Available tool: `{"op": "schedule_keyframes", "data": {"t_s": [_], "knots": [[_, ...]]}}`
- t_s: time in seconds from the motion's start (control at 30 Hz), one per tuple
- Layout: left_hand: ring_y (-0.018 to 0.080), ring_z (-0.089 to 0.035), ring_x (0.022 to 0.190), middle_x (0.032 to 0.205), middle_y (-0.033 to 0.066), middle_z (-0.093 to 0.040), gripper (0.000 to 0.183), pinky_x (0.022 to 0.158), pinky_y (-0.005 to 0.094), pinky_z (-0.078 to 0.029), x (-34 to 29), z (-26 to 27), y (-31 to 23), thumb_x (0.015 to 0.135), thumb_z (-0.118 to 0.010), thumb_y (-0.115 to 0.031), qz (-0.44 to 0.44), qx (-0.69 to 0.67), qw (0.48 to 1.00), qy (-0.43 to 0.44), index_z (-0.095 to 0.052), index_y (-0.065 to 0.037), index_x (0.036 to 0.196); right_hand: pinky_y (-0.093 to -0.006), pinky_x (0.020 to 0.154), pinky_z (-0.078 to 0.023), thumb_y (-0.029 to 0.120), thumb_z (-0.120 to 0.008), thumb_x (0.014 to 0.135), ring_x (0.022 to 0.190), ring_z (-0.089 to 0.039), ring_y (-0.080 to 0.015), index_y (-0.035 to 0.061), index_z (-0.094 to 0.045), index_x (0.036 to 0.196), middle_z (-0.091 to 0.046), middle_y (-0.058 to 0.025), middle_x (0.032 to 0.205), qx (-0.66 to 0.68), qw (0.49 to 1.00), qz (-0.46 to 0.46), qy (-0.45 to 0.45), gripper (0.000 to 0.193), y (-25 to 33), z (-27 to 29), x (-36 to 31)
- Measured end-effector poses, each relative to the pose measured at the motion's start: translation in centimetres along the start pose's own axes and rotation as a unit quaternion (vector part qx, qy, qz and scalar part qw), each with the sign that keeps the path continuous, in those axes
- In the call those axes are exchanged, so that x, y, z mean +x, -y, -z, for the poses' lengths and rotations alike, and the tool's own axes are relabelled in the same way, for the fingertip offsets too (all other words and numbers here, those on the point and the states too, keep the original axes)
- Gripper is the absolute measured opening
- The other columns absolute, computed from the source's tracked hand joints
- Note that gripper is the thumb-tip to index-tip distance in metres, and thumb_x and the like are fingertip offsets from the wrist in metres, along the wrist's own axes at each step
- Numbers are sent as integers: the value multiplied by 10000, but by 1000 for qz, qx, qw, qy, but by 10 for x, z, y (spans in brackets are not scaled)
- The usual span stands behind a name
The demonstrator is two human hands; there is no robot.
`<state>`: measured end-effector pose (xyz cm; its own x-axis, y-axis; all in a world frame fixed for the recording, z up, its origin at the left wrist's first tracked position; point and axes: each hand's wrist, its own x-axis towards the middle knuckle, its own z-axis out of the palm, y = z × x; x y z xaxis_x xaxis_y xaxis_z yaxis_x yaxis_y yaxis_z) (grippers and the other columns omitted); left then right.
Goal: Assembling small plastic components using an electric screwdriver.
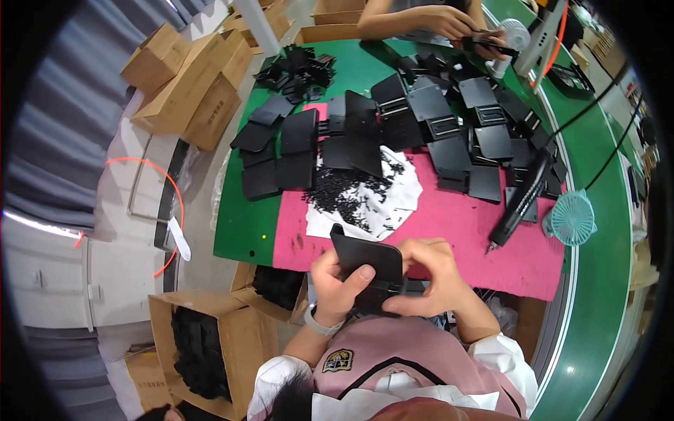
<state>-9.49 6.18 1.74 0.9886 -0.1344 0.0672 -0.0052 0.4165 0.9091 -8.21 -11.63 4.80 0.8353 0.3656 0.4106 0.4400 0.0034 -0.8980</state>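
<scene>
My left hand (335, 289) grips a flat black plastic plate (368, 261) from the left, thumb across its face. My right hand (428, 274) pinches the same plate at its right edge, where a ribbed black piece is attached. I hold it just above the near edge of a pink mat (449, 224). Beyond it a pile of small black screws (344, 193) lies on a white sheet (400, 203). Several more black plates (435, 119) are spread across the mat and green table.
A black electric screwdriver (523, 200) hangs over the mat at right, beside a small teal fan (572, 219). Another person's hands (456, 24) work at the far end. Cardboard boxes (186, 77) stand at left; open boxes (210, 344) of black parts sit below the table.
</scene>
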Motion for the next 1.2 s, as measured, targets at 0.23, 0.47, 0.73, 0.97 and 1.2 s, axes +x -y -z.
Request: {"op": "schedule_keyframes", "data": {"t_s": [0.23,0.47,0.73,0.97,1.2], "knots": [[83,-567,735,841,11,-601,176,661,239,-460,-16,78,-34,804,-674,-123,-94,42,964,-246,-590,-36,932,-319,743,-457,315,-773,659,874,-577,-227,26,-550,1074,-640,-122,968,-27,996,54,65,553,6,-7,25],[263,-624,942,1093,117,-613,443,801,405,-534,-189,391,-86,824,-636,-337,-111,16,708,-698,-589,-3,1111,-301,725,-482,59,-680,688,828,-619,-238,4,-587,1016,-615,-128,911,-168,978,-120,-4,345,-8,1,5],[331,-578,1043,1221,103,-569,358,894,556,-415,-399,517,-42,917,-505,-324,-79,-36,513,-854,-549,-140,1221,-290,685,-473,38,-667,701,755,-605,-214,-6,-599,968,-614,-118,852,-221,972,-76,8,280,-10,-9,17],[119,-586,809,915,2,-631,301,693,286,-452,-260,465,-18,839,-609,-266,-105,-31,627,-771,-600,-87,1081,-387,890,-448,93,-702,693,1112,-497,-360,1,-405,1281,-476,-210,1229,-504,862,27,-52,665,-20,-23,68],[131,-561,771,834,48,-590,161,714,254,-457,-14,248,-55,880,-545,-65,-263,133,847,-442,-583,3,1021,-382,788,-516,100,-594,734,1132,-514,-323,-85,-425,1244,-513,-234,1190,-619,776,-30,-116,568,-87,-14,101]]}}
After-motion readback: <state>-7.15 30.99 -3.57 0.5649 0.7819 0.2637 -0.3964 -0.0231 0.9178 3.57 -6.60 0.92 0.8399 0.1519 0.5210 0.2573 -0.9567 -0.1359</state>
